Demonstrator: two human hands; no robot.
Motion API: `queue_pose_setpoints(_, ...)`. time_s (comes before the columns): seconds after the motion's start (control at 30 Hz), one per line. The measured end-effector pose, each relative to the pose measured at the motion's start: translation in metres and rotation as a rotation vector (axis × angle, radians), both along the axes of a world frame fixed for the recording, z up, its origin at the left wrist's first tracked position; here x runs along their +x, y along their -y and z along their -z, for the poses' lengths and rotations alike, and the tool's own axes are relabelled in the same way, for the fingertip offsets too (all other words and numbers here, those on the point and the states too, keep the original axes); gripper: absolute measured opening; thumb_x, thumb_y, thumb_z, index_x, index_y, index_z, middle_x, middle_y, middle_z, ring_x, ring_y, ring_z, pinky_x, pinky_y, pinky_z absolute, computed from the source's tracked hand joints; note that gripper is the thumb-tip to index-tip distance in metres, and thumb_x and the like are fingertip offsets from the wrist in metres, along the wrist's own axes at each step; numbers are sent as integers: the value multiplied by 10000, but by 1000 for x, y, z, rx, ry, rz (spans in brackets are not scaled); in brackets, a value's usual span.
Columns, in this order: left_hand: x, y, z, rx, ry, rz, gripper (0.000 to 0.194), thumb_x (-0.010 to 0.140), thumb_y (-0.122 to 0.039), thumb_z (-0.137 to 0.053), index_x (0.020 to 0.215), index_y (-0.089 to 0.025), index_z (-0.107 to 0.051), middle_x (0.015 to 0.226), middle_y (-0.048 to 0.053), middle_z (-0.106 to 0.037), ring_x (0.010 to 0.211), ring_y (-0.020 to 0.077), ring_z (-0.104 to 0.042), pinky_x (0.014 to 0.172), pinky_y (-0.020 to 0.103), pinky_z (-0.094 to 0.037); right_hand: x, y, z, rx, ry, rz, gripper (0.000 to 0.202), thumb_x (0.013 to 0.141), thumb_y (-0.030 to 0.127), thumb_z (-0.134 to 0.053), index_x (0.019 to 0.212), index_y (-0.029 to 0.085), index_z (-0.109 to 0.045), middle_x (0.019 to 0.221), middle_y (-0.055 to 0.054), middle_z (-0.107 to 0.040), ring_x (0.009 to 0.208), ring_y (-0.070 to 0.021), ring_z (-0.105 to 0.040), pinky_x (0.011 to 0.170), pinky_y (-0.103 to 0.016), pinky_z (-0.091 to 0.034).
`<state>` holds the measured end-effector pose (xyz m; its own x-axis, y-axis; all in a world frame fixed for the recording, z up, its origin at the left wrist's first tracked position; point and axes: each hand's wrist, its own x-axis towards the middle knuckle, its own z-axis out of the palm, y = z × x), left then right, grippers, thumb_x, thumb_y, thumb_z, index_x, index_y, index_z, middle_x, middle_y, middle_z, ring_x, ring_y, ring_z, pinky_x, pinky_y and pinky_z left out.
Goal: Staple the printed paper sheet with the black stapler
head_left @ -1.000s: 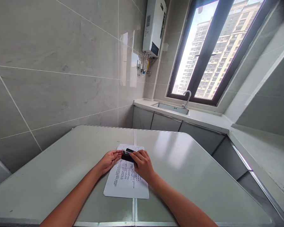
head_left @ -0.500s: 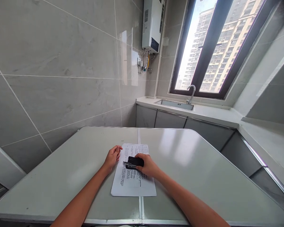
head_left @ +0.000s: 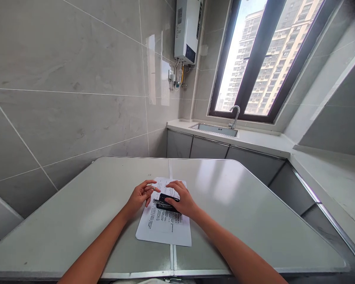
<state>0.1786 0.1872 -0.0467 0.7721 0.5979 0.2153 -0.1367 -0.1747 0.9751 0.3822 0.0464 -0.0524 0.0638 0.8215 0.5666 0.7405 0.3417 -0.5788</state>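
Note:
Sheets of printed paper (head_left: 165, 232) lie on the pale table, across its centre seam. On them rests a black stapler (head_left: 165, 203) with its metal part toward the left. Over the stapler's right part is my right hand (head_left: 183, 200), thumb on its top and fingers spread apart above the paper. At the paper's left edge, my left hand (head_left: 141, 196) hovers with its fingers apart, just left of the stapler and holding nothing.
The wide table (head_left: 85, 225) has a metal-trimmed edge. Beyond it stand a counter (head_left: 260, 142) with a sink (head_left: 215, 129) and a faucet (head_left: 235, 117). A water heater (head_left: 187, 31) hangs on the tiled wall.
My left hand has opened and moved slightly toward the stapler. My right fingers have lifted and spread from their grip on the stapler. The stapler has tilted a little, and the view has shifted slightly.

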Motion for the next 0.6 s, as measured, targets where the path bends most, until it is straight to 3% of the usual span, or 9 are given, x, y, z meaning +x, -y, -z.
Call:
queue_pose_setpoints(0.13,-5,7,-5,21,-63,182,473,945,-474,-664,1332,-225,-556,919,41,-732,421,46,-427,470,230,-342,-14,2,-3,152,215,-105,341,1018,254,-567,1356,290,-591,1301,-80,-670,1176,-246,-580,1032,-450,-458)
queue_pose_setpoints(0.27,-7,9,-5,22,-124,341,492,947,-447,-674,1361,-227,-524,709,-33,-624,413,57,-436,455,214,-295,-21,1,2,219,306,-174,305,1033,234,-528,1312,302,-628,1195,-48,-727,1082,-224,-612,960,-417,-473)
queue_pose_setpoints(0.4,-5,11,-4,18,-134,373,472,948,-432,-677,1342,-227,-518,683,-45,-575,427,68,-466,461,213,-326,-19,-1,8,232,284,-156,232,1022,226,-525,1185,281,-681,1140,-53,-739,1024,-220,-620,906,-403,-480)
queue_pose_setpoints(0.53,-1,12,-2,40,-148,334,480,930,-443,-695,1324,-214,-544,656,-59,-539,402,44,-350,399,193,-265,-21,-2,10,260,251,-152,190,1018,195,-513,1046,259,-690,1078,-41,-749,985,-205,-613,879,-386,-478)
queue_pose_setpoints(0.6,0,12,-1,51,-161,308,508,898,-445,-732,1311,-206,-556,716,-33,-604,405,31,-322,383,185,-252,-22,-2,9,277,238,-157,190,1015,185,-510,1009,253,-686,1039,-38,-753,966,-202,-614,874,-385,-479)
